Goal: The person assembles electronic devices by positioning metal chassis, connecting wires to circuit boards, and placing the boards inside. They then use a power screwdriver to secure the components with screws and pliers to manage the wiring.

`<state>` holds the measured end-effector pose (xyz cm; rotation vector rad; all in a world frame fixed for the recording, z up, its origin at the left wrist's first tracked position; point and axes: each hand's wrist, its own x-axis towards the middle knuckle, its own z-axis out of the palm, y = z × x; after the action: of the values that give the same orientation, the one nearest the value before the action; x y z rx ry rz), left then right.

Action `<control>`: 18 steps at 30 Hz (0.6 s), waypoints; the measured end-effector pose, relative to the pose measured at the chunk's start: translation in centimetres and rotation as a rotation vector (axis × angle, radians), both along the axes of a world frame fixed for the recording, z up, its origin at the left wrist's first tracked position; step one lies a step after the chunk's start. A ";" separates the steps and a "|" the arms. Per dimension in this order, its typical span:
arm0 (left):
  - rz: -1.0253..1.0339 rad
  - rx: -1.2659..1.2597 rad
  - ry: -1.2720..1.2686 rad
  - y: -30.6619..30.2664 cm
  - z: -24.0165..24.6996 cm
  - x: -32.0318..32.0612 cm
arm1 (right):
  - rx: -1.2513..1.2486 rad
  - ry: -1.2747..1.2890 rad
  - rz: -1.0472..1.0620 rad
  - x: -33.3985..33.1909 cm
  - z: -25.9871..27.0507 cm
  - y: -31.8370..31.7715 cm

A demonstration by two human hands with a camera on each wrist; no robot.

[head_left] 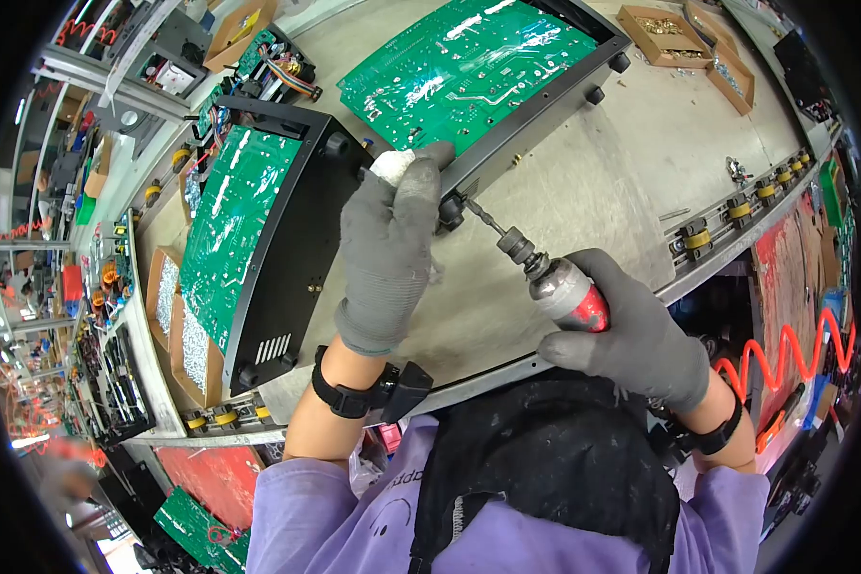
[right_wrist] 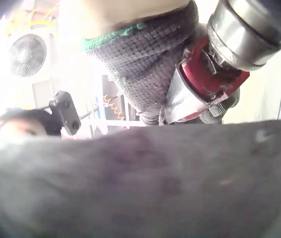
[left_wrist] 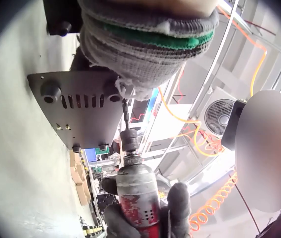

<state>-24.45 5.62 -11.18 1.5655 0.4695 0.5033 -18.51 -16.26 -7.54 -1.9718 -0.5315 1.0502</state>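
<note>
My gloved right hand [head_left: 631, 335] grips a red and silver power screwdriver [head_left: 569, 292]. Its bit points at a black rubber foot [head_left: 451, 212] on the near corner of a black metal chassis [head_left: 536, 129], which carries a large green circuit board [head_left: 469, 72]. My gloved left hand [head_left: 392, 239] is at that same corner, its fingertips overlapping the chassis edge; I cannot tell what its fingers hold. The bit meets the foot beside the left cuff [left_wrist: 130, 69] in the left wrist view. The right glove hides much of the right wrist view.
A second black chassis [head_left: 292, 258] with a green board stands at left. Cardboard boxes of small hardware [head_left: 193, 354] lie beyond it; another box [head_left: 665, 36] is at back right. A roller rail [head_left: 737, 208] runs along the bench edge. A red coiled hose [head_left: 784, 354] hangs at right.
</note>
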 end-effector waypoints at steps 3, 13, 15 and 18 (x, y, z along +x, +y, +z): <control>-0.015 0.106 0.005 0.0 -0.2 -0.1 | -0.007 0.437 -0.063 0.5 1.6 0.1; 0.001 0.073 0.022 -0.1 -0.1 0.2 | 0.021 0.031 0.007 -0.6 1.2 0.3; 0.004 0.086 0.042 -0.1 0.1 0.2 | -0.047 0.045 -0.004 -0.6 1.8 0.6; 0.004 0.139 0.040 0.0 0.0 0.2 | 0.001 0.079 -0.011 -0.4 1.3 0.4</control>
<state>-24.21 5.66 -11.21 1.7105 0.4762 0.5171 -18.93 -15.87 -6.24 -1.9218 -0.4775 1.1155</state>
